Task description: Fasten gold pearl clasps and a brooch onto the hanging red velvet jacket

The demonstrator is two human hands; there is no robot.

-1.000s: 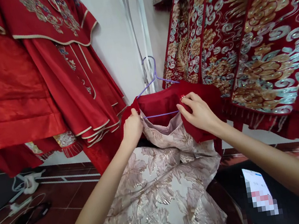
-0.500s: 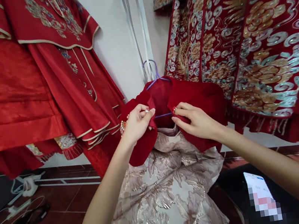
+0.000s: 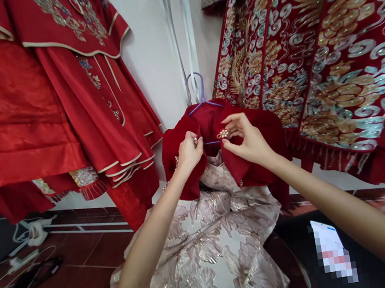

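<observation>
A red velvet jacket (image 3: 262, 125) hangs on a purple hanger (image 3: 201, 86), its front parted over a pale floral dress (image 3: 208, 243) with metallic threads. My left hand (image 3: 191, 153) is closed in a pinch on the jacket's left front edge, where a small pearl-like bead shows at the fingertips. At the opposite edge my right hand (image 3: 248, 140) holds a gold-and-pearl beaded fastener (image 3: 223, 133) between thumb and fingers, the index finger raised above it. The fastener and the bead are apart. More beaded trims show lower on both jacket fronts.
Red garments with cream piping (image 3: 99, 110) hang at the left. Heavily embroidered red panels (image 3: 340, 62) hang at the right. A lit phone (image 3: 329, 246) rests on a dark surface at lower right. Cables and a power strip (image 3: 23, 261) lie on the tiled floor.
My right hand has raised its fingers, and the beaded fastener now shows between them. My left hand has shifted slightly right with the jacket edge, and the two fronts have narrowed.
</observation>
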